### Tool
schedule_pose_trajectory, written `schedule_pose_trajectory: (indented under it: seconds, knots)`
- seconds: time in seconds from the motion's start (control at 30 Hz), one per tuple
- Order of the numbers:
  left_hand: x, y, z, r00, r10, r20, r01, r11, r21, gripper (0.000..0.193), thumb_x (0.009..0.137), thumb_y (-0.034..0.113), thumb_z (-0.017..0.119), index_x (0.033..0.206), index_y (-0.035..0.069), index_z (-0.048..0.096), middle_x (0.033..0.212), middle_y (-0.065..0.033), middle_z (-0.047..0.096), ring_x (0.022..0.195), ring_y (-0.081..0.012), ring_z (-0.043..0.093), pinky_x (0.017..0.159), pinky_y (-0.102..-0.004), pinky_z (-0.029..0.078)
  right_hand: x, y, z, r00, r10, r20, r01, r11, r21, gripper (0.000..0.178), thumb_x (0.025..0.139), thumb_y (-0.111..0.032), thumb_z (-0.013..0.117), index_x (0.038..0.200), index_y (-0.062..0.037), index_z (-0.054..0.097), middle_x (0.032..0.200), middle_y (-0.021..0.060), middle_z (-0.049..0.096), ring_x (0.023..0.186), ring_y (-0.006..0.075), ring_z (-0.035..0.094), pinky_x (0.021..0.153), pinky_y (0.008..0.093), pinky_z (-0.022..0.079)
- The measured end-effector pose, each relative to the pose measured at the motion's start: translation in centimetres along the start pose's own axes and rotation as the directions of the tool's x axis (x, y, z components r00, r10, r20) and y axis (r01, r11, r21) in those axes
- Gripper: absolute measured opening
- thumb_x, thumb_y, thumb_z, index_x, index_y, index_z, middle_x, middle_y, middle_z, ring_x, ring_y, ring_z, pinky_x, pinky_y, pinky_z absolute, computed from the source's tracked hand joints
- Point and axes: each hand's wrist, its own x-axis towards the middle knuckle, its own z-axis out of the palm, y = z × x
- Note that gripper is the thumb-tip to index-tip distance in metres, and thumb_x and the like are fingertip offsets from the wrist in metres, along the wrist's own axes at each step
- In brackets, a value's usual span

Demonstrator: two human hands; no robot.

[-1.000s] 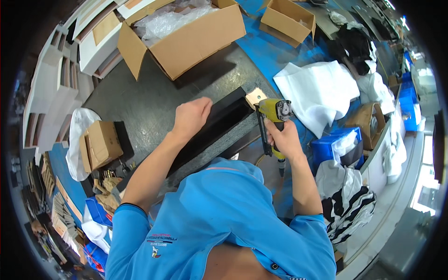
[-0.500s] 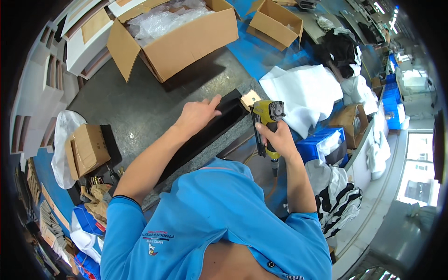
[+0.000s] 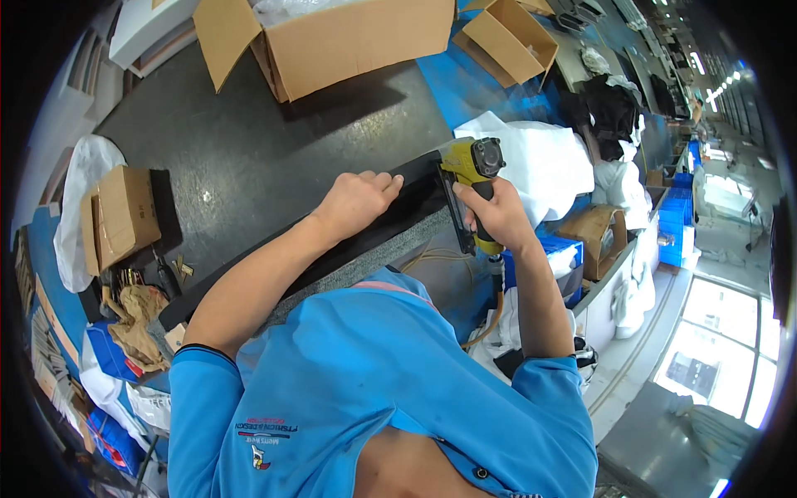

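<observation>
A long black frame [image 3: 413, 202] lies slantwise in front of me, beside a grey, felt-like edge [image 3: 390, 251]. My left hand [image 3: 357, 204] rests on its far side, fingers curled over the black rim. In my right hand [image 3: 501, 217] is a yellow and black air stapler [image 3: 471, 160], gripped by the handle. Its nose is at the frame's far right end and hides that corner. An air hose [image 3: 499, 309] hangs from the bottom of the handle. At the frame's near left end shows a small pale wooden piece [image 3: 175, 335], partly behind my left arm.
A large open cardboard box [image 3: 357, 46] stands beyond on the dark table [image 3: 241, 158]. White foam sheeting [image 3: 540, 166] lies right of the stapler. Further right are blue bins [image 3: 558, 259]. A small carton [image 3: 120, 217] and crumpled brown paper [image 3: 139, 324] are at left.
The stapler has moved onto the frame's right end, covering the pale wooden corner piece seen before. My left fingers, earlier stretched out, have curled in. The whole view has shifted.
</observation>
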Motion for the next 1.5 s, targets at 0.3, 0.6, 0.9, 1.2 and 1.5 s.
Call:
schedule_pose_trajectory:
  seconds: [0.3,0.6,0.9,1.2,1.5]
  knots:
    - [0.1,-0.1,-0.3,0.999,0.026,-0.031,-0.027,0.999,-0.044,0.019,0.092,0.014,0.066,0.107,0.005,0.074,0.084,-0.0044,0.067,0.076,-0.0210,0.071,0.060,-0.0357,0.059,-0.3,-1.5,0.9,1.000,0.014,0.028,-0.012,0.998,-0.057,0.027,0.098,-0.021,0.072,0.108,0.0043,0.068,0.073,0.0050,0.068,0.057,0.0106,0.062,0.054,0.0274,0.050]
    - [-0.1,-0.3,-0.2,0.999,0.039,0.010,-0.038,0.998,-0.055,0.021,0.087,0.015,0.066,0.105,0.009,0.074,0.083,-0.0039,0.064,0.080,-0.0211,0.069,0.063,-0.0356,0.058,-1.8,-2.3,4.9,0.995,-0.025,0.098,0.023,1.000,0.021,0.030,0.097,-0.017,0.072,0.117,0.0051,0.069,0.079,0.0056,0.070,0.060,0.0116,0.066,0.054,0.0284,0.053]
    - [-4.5,-0.4,-4.6,0.995,-0.030,-0.099,0.018,0.992,-0.129,0.023,0.083,0.011,0.071,0.105,0.007,0.074,0.095,-0.0035,0.064,0.087,-0.0245,0.066,0.072,-0.0385,0.056,-3.0,-3.4,7.8,0.994,-0.041,0.103,0.039,0.999,0.014,0.026,0.098,-0.016,0.071,0.112,0.0060,0.068,0.081,0.0051,0.070,0.060,0.0106,0.065,0.053,0.0267,0.052]
    - [-12.4,-1.0,-9.6,0.929,-0.340,0.145,0.347,0.938,-0.019,0.033,0.091,0.013,0.072,0.123,0.009,0.066,0.101,-0.0069,0.068,0.087,-0.0278,0.070,0.070,-0.0417,0.057,-2.8,-2.1,7.5,0.994,0.006,0.108,-0.020,0.991,0.135,0.026,0.098,-0.018,0.071,0.110,0.0051,0.067,0.079,0.0056,0.068,0.058,0.0117,0.064,0.052,0.0270,0.050]
    - [-12.7,-4.7,-10.2,0.993,-0.015,0.115,0.056,0.932,-0.358,0.030,0.095,0.012,0.067,0.125,0.008,0.069,0.087,-0.0095,0.068,0.077,-0.0314,0.071,0.064,-0.0430,0.057,-3.6,-2.9,8.7,1.000,0.000,-0.002,0.000,1.000,0.010,0.035,0.096,-0.022,0.073,0.114,0.0070,0.067,0.073,0.0076,0.068,0.056,0.0121,0.064,0.054,0.0290,0.052]
